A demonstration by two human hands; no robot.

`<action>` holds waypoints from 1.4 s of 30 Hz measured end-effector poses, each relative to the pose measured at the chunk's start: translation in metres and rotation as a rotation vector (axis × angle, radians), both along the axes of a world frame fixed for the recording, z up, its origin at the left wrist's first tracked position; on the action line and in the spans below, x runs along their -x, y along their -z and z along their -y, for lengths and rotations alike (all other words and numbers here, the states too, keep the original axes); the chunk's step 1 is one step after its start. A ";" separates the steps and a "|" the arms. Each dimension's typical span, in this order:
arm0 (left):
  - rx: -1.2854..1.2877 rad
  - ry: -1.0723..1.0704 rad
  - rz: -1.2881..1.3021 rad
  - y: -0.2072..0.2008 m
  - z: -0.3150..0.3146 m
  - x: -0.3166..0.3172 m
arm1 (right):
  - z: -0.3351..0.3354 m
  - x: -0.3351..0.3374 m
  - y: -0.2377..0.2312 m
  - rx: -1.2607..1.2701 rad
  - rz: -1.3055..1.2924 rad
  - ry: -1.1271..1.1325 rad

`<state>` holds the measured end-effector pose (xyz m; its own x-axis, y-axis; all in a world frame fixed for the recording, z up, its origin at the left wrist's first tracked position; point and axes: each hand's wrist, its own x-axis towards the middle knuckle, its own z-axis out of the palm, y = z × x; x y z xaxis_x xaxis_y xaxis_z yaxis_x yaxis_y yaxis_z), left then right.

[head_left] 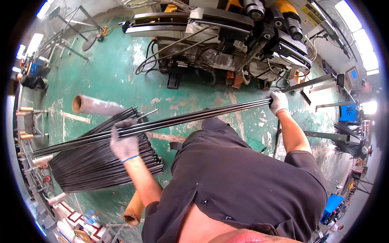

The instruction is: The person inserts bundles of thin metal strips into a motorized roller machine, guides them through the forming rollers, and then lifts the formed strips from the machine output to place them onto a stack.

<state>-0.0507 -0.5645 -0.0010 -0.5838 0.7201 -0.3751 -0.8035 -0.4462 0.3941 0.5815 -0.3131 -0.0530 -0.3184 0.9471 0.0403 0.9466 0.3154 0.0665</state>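
Note:
Several long, thin black rods (202,115) run across in front of my body, slanting up from left to right. My right hand (278,103), in a light work glove, is closed around their right ends. Toward their left part my left hand (125,145), gloved too, grips them with the thumb over the top. Beneath and beyond this hand lies a large stack of similar black rods (101,170), lined up roughly side by side. One thinner rod end (150,113) sticks out from the stack's far side.
A large metal machine (219,36) with rails and cables stands ahead. Cardboard tubes lie by the stack: a wrapped one (95,105) beyond, a bare one (133,208) nearer me. A metal stand (324,135) and more black rods (350,139) are at the right, over worn green floor (117,77).

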 end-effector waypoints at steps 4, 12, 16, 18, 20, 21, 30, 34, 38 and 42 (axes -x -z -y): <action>-0.014 -0.036 -0.209 -0.056 -0.057 -0.010 | -0.041 -0.056 -0.002 -0.160 -0.159 0.499; -0.107 0.308 -0.249 -0.087 -0.219 -0.150 | -0.053 0.066 -0.016 0.747 -2.779 0.772; -0.146 0.460 -0.347 -0.110 -0.265 -0.158 | -0.089 0.099 -0.025 0.540 -2.704 0.888; -0.225 0.502 -0.384 -0.118 -0.283 -0.129 | -0.103 0.092 -0.057 0.482 -2.706 0.917; -0.259 0.466 -0.432 -0.129 -0.299 -0.093 | -0.119 0.074 -0.052 0.322 -2.647 0.827; -0.275 0.447 -0.455 -0.133 -0.305 -0.077 | -0.126 0.069 -0.056 0.210 -2.611 0.832; -0.138 0.385 -0.355 -0.087 -0.386 0.019 | -0.189 0.123 -0.085 -0.026 -2.537 0.853; -0.017 0.406 -0.358 -0.073 -0.434 0.033 | -0.208 0.178 -0.099 0.144 -2.739 0.684; -0.064 0.541 -0.332 -0.062 -0.472 0.031 | -0.226 0.191 -0.106 0.004 -2.576 0.728; -0.011 0.588 -0.374 -0.056 -0.497 0.023 | -0.255 0.199 -0.105 -0.199 -2.481 0.979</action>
<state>-0.0742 -0.0673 0.0550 -0.1847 0.9588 -0.2159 -0.7241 0.0157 0.6895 0.3830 -0.0580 0.0520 0.5758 0.6804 -0.4534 -0.7178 0.1550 -0.6788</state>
